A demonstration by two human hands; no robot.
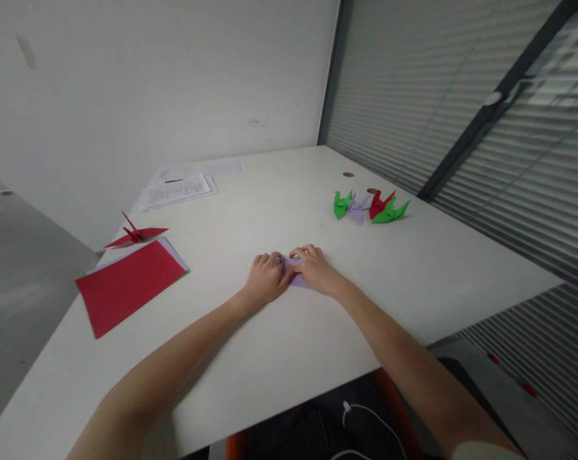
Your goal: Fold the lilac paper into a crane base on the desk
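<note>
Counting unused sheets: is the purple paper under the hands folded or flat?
Folded, it seems: the purple paper is a small angular piece pressed under both hands; they hide most of it.

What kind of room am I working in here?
Probably an office: a white desk, slatted blinds behind a glass partition, and printed papers. Both hands press a lilac paper.
</note>
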